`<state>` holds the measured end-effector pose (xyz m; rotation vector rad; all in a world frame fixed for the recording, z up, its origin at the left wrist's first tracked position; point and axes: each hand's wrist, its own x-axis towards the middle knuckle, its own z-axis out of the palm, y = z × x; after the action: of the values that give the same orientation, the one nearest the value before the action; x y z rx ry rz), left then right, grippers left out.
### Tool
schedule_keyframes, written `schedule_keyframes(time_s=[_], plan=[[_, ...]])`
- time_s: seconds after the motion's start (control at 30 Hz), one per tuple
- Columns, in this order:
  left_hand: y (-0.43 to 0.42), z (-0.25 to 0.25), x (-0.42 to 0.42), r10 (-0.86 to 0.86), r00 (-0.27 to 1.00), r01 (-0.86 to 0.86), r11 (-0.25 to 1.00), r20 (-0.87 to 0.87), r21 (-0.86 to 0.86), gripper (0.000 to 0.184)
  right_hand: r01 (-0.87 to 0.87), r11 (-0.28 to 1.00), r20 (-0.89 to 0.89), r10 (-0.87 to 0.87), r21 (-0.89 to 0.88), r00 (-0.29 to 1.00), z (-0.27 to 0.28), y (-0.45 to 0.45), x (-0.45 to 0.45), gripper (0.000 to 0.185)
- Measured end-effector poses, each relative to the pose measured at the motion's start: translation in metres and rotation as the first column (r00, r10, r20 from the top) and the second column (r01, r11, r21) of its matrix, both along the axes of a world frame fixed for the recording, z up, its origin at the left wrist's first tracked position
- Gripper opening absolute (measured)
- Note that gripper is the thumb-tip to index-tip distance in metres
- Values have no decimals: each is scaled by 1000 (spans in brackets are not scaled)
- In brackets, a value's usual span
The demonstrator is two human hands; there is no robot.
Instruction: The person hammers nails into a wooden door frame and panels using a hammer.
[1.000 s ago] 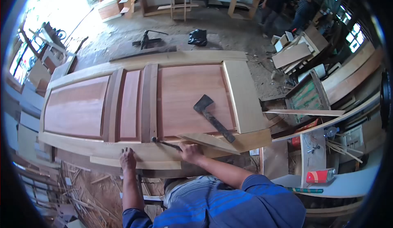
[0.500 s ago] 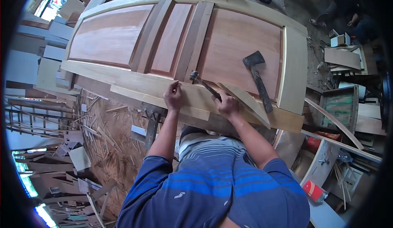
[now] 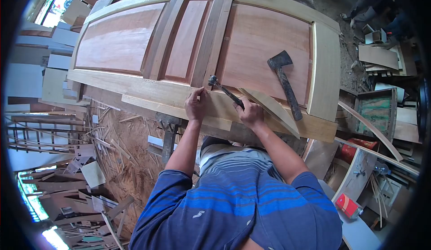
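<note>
My right hand (image 3: 250,115) is wrapped around the handle of a hammer (image 3: 229,95). Its head hovers by the joint where an upright meets the near rail of a panelled wooden door (image 3: 157,87). Just left of the hammer head, my left hand (image 3: 195,105) is closed in a pinch over that rail; whatever may be between the fingertips is too small to make out. A hatchet (image 3: 284,84) lies on the right-hand panel. Beside my right hand, a pointed wooden offcut (image 3: 274,111) rests across the door's near edge.
Wood scraps (image 3: 114,149) litter the floor at left, near stacked boards (image 3: 27,86). At right stand an open wooden box (image 3: 376,115) and a shelf holding a red packet (image 3: 348,206). Another person (image 3: 370,5) is at the far upper right.
My left hand has shifted slightly right, closer to the hammer head, and its fingers have turned. My right hand keeps its hold on the hammer. The view has shifted slightly.
</note>
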<state>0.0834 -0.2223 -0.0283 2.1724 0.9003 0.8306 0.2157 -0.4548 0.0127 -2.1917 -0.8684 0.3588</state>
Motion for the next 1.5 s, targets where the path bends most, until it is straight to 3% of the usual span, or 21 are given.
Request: schedule_keyframes(time_s=[0.23,0.37,0.67,0.83,1.03,1.13,1.23,1.33,1.43,1.5], plan=[[-4,10,3,-10,1000,11,999,-21,36,16,-2,1000,27,3,-20,1000,-3,-2,1,36],[-3,11,2,-66,998,68,984,-19,166,18,1,1000,41,-2,24,999,-3,0,0,35],[-8,22,5,-48,992,62,991,-115,115,23,-22,999,33,21,43,999,-5,-2,0,34],[-5,17,4,-67,989,78,993,-132,83,39,-33,997,-20,35,68,999,2,-2,1,33],[-5,11,0,-54,988,68,993,-142,93,52,-90,990,45,85,106,995,22,-1,-3,36],[-6,14,1,-43,987,59,993,-154,100,53,-136,987,106,144,-81,984,28,-3,-2,32],[-3,2,0,-48,991,63,991,-127,115,54,-136,990,92,140,-49,986,37,-1,0,33],[-2,-2,-1,-58,992,74,987,-112,145,51,-133,983,108,120,125,987,53,-1,0,35],[-2,8,0,-71,993,86,983,-99,165,49,-140,986,198,120,91,973,44,-2,3,33],[-5,15,2,-74,991,90,984,-107,152,51,-148,988,184,155,-50,971,41,-2,8,32]])
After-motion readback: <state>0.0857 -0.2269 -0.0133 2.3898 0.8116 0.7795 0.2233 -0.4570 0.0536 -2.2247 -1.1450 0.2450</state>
